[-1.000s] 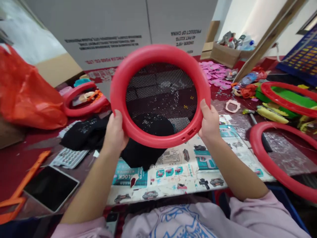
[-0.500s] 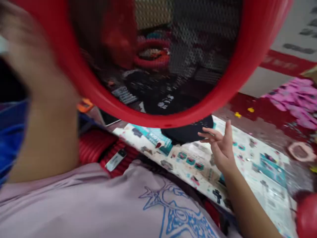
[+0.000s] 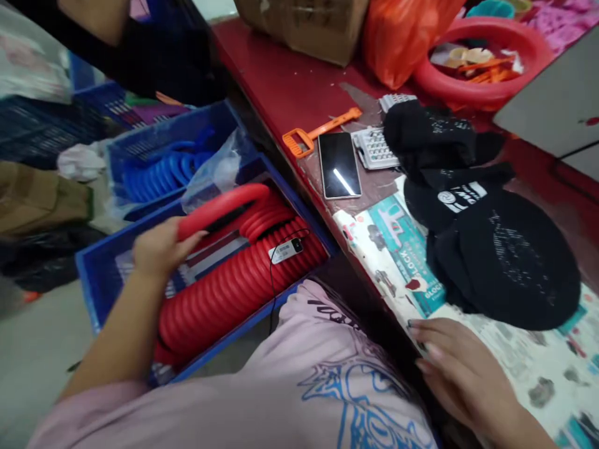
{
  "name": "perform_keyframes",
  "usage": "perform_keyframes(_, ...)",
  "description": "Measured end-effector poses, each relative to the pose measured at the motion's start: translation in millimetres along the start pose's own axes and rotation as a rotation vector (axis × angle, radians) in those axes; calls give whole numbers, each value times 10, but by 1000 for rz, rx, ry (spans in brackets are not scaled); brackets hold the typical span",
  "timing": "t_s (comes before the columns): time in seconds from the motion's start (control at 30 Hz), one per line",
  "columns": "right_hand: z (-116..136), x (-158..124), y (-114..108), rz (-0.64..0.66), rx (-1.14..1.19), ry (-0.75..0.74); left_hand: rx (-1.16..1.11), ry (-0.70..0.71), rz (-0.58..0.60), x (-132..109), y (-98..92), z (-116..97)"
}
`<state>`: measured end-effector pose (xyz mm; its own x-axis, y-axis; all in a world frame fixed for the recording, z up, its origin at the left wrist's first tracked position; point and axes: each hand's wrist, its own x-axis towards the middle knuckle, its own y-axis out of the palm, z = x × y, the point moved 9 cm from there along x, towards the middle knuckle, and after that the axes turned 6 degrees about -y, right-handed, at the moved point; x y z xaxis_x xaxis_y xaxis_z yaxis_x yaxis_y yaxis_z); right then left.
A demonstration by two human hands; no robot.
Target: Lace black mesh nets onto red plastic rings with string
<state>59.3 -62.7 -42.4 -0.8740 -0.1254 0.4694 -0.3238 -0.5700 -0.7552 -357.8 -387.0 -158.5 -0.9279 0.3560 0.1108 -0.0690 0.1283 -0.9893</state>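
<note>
Beside red table (image 3: 281, 87) — left hand (image 3: 156, 249) grips red ring (image 3: 219, 206) (over blue crate (image 3: 91, 284)).

The ring (image 3: 219, 206) is smooth red plastic with a dull sheen, like the stacked rings (image 3: 234, 287) below it in the matt blue plastic crate (image 3: 88, 293). On the smooth, faintly shiny red table (image 3: 281, 87), the phone (image 3: 339, 165) has a glossy glass face, the netting (image 3: 505, 255) is soft matt black mesh cloth, and the sheet (image 3: 397, 249) is printed paper. The box (image 3: 304, 25) is matt brown cardboard, the bag (image 3: 402, 37) thin, crinkled, glossy orange plastic.
</note>
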Motion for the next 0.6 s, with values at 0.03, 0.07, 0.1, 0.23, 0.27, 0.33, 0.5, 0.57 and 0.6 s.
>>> perform_keyframes(0.03,42,112,118,57,-43,-66,27,8,49,-34,223,38)
perform_keyframes(0.07,59,215,226,97,-81,-112,43,23,99,-62,475,35)
perform_keyframes(0.1,52,308,327,131,-115,-138,50,42,145,-85,739,2)
perform_keyframes(0.23,-172,554,570,177,-190,-49,29,123,271,-95,1618,-205)
perform_keyframes(0.27,-246,577,600,184,-205,1,22,133,290,-62,1765,-239)
perform_keyframes(0.33,-354,588,639,206,-236,81,13,135,313,57,1988,-284)
perform_keyframes(0.5,-412,563,700,279,-332,124,-8,101,346,436,2395,-448)
perform_keyframes(0.57,-424,568,704,287,-349,140,-24,91,379,507,2541,-506)
perform_keyframes(0.6,-428,577,700,285,-352,145,-32,84,398,522,2604,-515)
